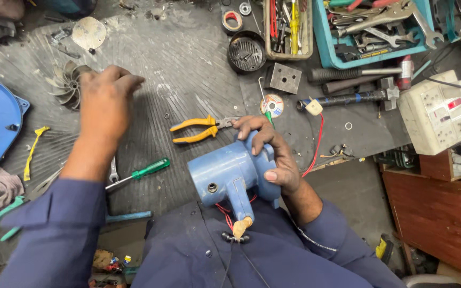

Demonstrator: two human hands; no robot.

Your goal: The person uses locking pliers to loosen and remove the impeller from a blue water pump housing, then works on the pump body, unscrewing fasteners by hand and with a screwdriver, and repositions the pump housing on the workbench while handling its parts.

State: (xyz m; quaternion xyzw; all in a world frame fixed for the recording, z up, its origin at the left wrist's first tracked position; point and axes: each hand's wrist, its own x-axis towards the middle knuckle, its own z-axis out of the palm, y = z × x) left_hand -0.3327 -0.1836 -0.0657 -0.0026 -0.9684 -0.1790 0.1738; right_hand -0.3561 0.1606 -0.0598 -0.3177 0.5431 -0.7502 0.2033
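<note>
A blue motor housing (230, 173) sits in the person's lap, the right hand (270, 152) wrapped around its far side. Out on the bench, the left hand (105, 101) curls over a metal fan impeller (66, 84), beside yellow-handled pliers (201, 129).

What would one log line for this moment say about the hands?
left hand: reaching at metal fan impeller | right hand: gripping blue motor housing | nearby: yellow pliers, green screwdriver
</note>
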